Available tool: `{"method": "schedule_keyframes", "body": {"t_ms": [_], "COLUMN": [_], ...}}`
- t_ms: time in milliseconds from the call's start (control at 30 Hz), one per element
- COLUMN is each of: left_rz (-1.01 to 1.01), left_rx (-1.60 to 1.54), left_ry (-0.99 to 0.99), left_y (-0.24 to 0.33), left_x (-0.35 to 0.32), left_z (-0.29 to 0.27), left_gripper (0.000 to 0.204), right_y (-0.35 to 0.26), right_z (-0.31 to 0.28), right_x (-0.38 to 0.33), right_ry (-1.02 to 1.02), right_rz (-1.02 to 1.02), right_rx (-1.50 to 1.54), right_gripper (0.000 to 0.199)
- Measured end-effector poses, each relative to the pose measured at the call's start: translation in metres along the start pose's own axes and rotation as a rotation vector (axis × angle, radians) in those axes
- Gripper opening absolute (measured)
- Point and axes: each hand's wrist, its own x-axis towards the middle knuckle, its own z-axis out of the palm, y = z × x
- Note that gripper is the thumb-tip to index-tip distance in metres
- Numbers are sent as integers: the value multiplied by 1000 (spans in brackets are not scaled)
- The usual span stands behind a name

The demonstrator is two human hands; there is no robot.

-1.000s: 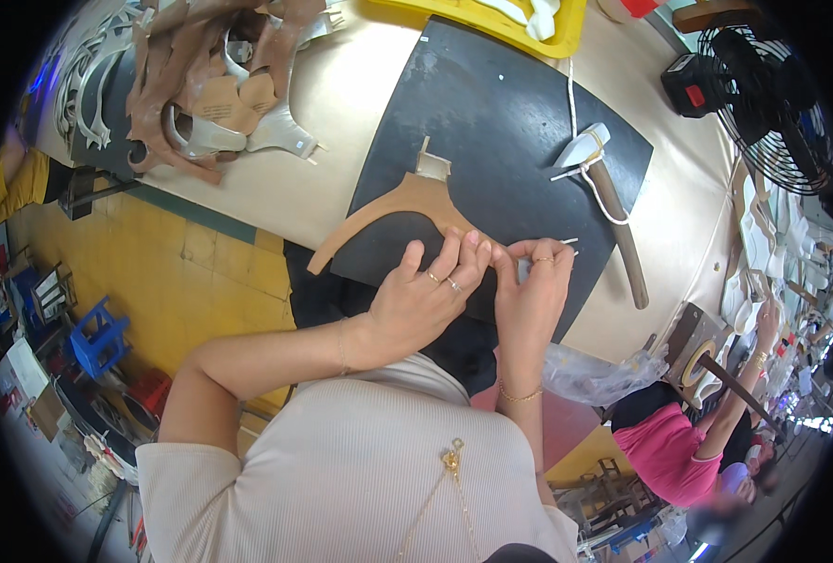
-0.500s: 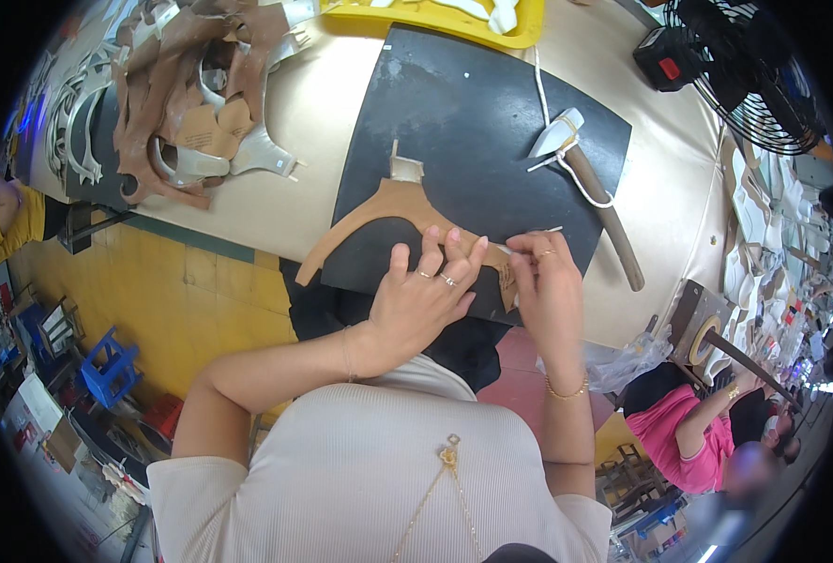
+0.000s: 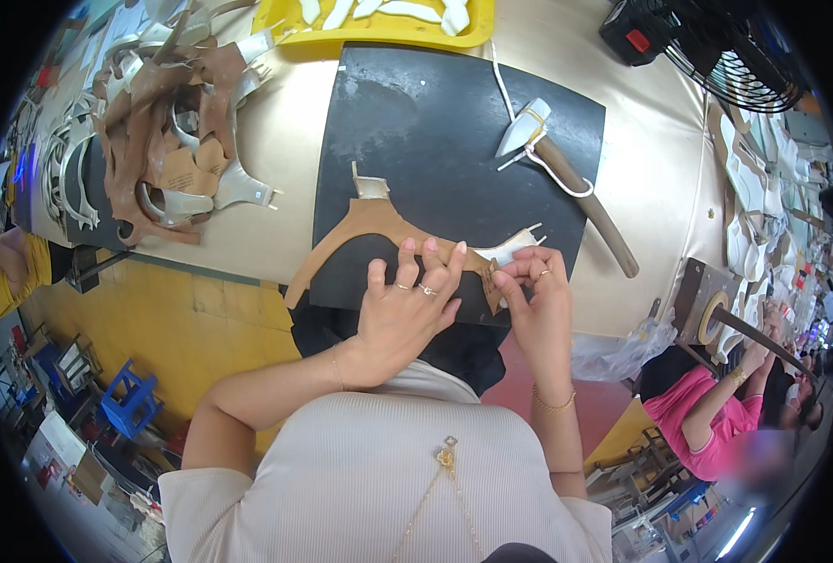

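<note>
A curved tan shoe-upper-like piece (image 3: 368, 218) lies near the front edge of a black mat (image 3: 416, 122). My left hand (image 3: 402, 314) rests on its middle with the fingers spread and the tips pressing on it. At the right end, the thumb and fingers of my right hand (image 3: 540, 310) pinch a folded tan edge. A pale flap (image 3: 506, 250) with thin prongs sticks out behind that end, partly covered by my right fingers. A smaller pale tab stands at the piece's top left.
A hammer (image 3: 590, 211) with white cord round it lies right of my hands. Behind the mat sits a yellow tray (image 3: 379, 36) of white pieces. Brown and pale cut pieces (image 3: 177, 141) are heaped at left. A fan (image 3: 707, 56) stands far right; a person in pink (image 3: 707, 427) works nearby.
The pale flap now shows behind the right end of the tan piece. My right fingers have shifted slightly down onto the folded edge. The whole view has shifted a little.
</note>
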Motion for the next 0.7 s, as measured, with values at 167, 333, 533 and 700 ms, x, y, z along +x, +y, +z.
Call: {"method": "schedule_keyframes", "body": {"t_ms": [167, 333, 533, 700], "left_rz": [3, 6, 1, 2], "left_rx": [10, 6, -15, -25], "left_ry": [-3, 3, 30, 25], "left_y": [0, -1, -1, 0], "left_x": [-1, 0, 0, -1], "left_z": [-1, 1, 3, 4], "left_gripper": [76, 77, 79, 78], "right_y": [8, 0, -18, -13], "right_z": [-15, -2, 17, 23], "right_x": [-10, -9, 0, 1], "right_ry": [-148, 10, 116, 111], "right_rz": [-38, 79, -90, -225], "right_rx": [310, 274, -197, -210], "right_gripper": [5, 23, 38, 19]}}
